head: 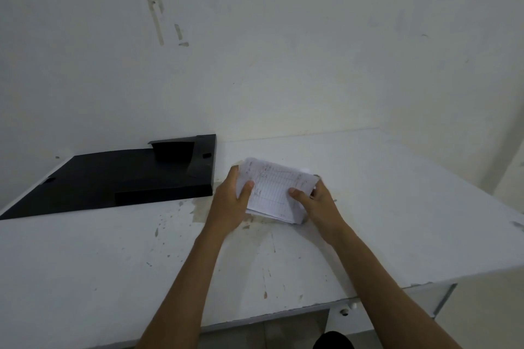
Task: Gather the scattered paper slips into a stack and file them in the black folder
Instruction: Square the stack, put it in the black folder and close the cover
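Note:
A stack of white lined paper slips (273, 188) with faint handwriting is held just above the white table, tilted toward me. My left hand (229, 204) grips its left edge with the thumb on top. My right hand (319, 205) grips its right edge the same way. The black folder (113, 178) lies flat at the table's back left against the wall, to the left of the stack, with a raised flap at its far right end. No loose slips are visible elsewhere on the table.
The white table (397, 221) is stained and scuffed near the middle. A white wall rises right behind it. The table's right edge slopes down at the far right, and its front edge has a drawer knob (344, 312) beneath.

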Demonstrator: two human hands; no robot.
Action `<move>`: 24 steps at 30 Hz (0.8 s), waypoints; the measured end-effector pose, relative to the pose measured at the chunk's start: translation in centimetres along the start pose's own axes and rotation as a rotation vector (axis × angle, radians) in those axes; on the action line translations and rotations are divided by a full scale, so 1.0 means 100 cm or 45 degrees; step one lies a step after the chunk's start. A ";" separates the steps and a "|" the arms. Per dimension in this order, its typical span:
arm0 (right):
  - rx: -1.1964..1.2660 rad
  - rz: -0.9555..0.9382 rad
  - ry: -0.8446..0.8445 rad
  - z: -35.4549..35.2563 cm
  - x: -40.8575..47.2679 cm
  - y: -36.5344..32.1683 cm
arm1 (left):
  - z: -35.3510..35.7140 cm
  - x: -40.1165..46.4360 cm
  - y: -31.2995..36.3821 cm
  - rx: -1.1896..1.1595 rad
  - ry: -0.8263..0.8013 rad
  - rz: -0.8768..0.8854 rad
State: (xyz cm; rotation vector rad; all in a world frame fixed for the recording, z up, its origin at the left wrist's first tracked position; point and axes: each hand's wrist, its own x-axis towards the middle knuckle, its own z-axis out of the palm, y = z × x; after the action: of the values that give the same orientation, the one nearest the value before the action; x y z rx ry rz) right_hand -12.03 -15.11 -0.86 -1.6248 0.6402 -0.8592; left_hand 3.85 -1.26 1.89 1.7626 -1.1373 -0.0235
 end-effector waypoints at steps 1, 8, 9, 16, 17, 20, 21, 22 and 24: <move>-0.094 -0.094 0.101 -0.001 0.001 -0.004 | -0.005 0.005 0.005 0.056 -0.012 0.068; -0.477 -0.416 -0.025 0.011 0.013 -0.050 | -0.029 0.034 0.055 0.282 -0.110 0.365; -0.347 -0.378 -0.037 0.012 0.013 -0.055 | -0.030 0.036 0.060 0.198 -0.017 0.395; 0.075 -0.201 -0.027 0.021 0.005 -0.039 | 0.003 0.008 0.045 -0.326 0.152 -0.032; 0.061 -0.162 -0.062 0.022 0.002 -0.030 | 0.012 0.003 0.037 -0.374 0.129 -0.084; -0.009 -0.083 -0.187 0.025 -0.005 -0.006 | 0.031 -0.013 0.017 -0.427 0.036 -0.235; -0.033 -0.092 -0.200 0.025 -0.007 -0.003 | 0.035 -0.017 0.014 -0.412 0.006 -0.242; -0.051 -0.106 -0.203 0.025 -0.008 -0.003 | 0.037 -0.019 0.013 -0.407 -0.004 -0.235; -0.078 -0.121 -0.188 0.025 -0.008 -0.009 | 0.036 -0.019 0.017 -0.391 0.007 -0.219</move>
State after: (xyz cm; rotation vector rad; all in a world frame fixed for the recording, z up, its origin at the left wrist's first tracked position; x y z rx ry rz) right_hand -10.52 -12.90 -0.40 -1.7672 0.4937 -0.7861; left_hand -0.06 -2.65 0.46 1.5776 -0.9206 -0.2828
